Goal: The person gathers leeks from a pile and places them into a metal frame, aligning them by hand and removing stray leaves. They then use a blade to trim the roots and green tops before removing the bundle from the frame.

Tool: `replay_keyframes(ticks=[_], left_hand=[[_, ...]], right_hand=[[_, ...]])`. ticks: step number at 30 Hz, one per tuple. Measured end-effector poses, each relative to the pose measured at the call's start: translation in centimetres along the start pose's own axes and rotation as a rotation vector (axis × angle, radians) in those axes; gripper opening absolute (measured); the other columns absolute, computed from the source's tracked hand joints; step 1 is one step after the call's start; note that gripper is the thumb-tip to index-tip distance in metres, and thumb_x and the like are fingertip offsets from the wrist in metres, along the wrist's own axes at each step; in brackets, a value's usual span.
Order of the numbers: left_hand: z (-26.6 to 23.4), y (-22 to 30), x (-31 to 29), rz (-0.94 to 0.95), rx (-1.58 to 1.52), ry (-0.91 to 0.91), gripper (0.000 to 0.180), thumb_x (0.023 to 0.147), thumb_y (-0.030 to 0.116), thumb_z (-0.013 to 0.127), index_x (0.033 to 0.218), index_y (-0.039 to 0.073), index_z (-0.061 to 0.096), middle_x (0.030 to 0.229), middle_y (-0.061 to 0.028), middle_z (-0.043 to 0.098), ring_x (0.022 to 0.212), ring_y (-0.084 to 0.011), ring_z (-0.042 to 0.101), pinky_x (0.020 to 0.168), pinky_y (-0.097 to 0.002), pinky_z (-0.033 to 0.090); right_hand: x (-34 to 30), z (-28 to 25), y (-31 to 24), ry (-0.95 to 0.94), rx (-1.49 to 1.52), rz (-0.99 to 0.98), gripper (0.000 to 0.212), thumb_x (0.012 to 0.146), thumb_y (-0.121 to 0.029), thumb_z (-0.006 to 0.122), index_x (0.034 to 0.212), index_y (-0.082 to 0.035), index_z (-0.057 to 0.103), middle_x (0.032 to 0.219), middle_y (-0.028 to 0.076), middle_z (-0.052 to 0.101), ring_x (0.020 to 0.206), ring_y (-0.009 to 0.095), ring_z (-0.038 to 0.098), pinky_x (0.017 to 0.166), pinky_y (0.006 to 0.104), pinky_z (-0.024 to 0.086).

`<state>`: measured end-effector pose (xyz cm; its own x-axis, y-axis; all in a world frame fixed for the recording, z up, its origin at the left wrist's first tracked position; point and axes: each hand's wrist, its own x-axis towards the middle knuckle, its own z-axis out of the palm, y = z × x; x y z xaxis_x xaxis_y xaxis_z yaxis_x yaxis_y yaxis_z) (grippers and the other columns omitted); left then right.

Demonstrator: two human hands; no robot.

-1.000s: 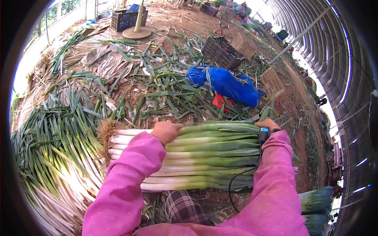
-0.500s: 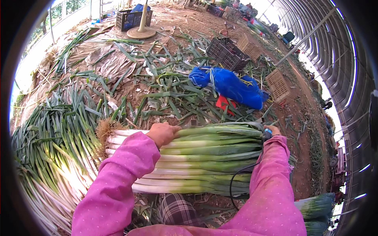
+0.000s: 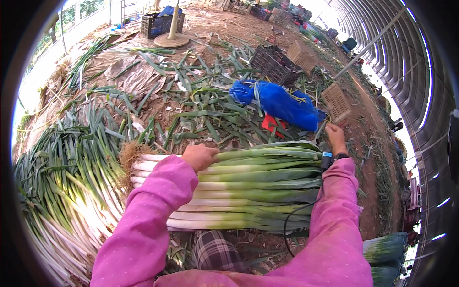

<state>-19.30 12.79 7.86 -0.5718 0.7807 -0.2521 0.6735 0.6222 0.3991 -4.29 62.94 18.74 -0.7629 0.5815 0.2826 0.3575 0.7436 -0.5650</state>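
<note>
A flat row of trimmed leeks (image 3: 239, 193) lies crosswise in front of me, white stems and shaggy roots to the left, green tops to the right. My left hand (image 3: 200, 157) is closed over the far edge of the row, around the upper stems. Beyond the cut green ends, my right hand (image 3: 336, 139) is off the leeks with its fingers drawn together near thin yellow ties; whether it holds one is too small to tell. A blue mesh bag (image 3: 287, 103) and a red piece (image 3: 273, 124) lie just past the row.
At the left is a big pile of loose leeks (image 3: 71, 191). Dark crates (image 3: 275, 64) and a tan crate (image 3: 336, 103) stand farther back. A round-based stand (image 3: 171, 40) is at the far left. Bundled leeks (image 3: 385, 251) lie at lower right. Leaf scraps litter the ground.
My right hand has left the green ends of the leeks and reached away, past their far right corner. The left hand stays on the row, which has shifted slightly to the right and away.
</note>
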Motion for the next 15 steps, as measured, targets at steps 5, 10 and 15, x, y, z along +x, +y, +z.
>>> replay_keyframes(ticks=[5,10,15], left_hand=[[-0.4,-2.0,-1.8,-0.059,-0.049,-0.026,0.046,0.092,0.051,0.043,0.129,0.027,0.057,0.115,-0.0149,0.064,0.11,-0.0316,0.059,0.092,-0.0447,0.046],[0.0,-2.9,-5.7,-0.158,-0.01,0.031,0.056,0.094,0.054,0.04,0.141,0.023,0.041,0.142,-0.0183,0.042,0.132,-0.0407,0.037,0.105,-0.0611,0.027],[4.4,-9.2,-11.6,-0.298,-0.063,0.14,0.065,0.095,0.056,0.036,0.148,0.02,0.028,0.154,-0.0184,0.022,0.142,-0.0412,0.016,0.113,-0.0602,0.009]], right_hand=[[-5.2,3.2,-20.3,-0.504,-0.136,-0.38,0.041,0.087,-0.021,0.064,0.121,0.002,0.06,0.117,0.014,0.065,0.106,0.026,0.063,0.093,0.0305,0.046],[-16.1,9.3,-23.7,-0.871,-0.738,-0.447,0.068,0.092,-0.053,0.045,0.142,-0.008,0.038,0.15,0.013,0.033,0.141,0.03,0.026,0.113,0.0525,0.021],[-19.2,11.9,-22.4,-0.794,-0.725,-0.364,0.077,0.088,-0.061,0.045,0.144,-0.01,0.036,0.155,0.01,0.024,0.145,0.029,0.017,0.114,0.0537,0.017]])
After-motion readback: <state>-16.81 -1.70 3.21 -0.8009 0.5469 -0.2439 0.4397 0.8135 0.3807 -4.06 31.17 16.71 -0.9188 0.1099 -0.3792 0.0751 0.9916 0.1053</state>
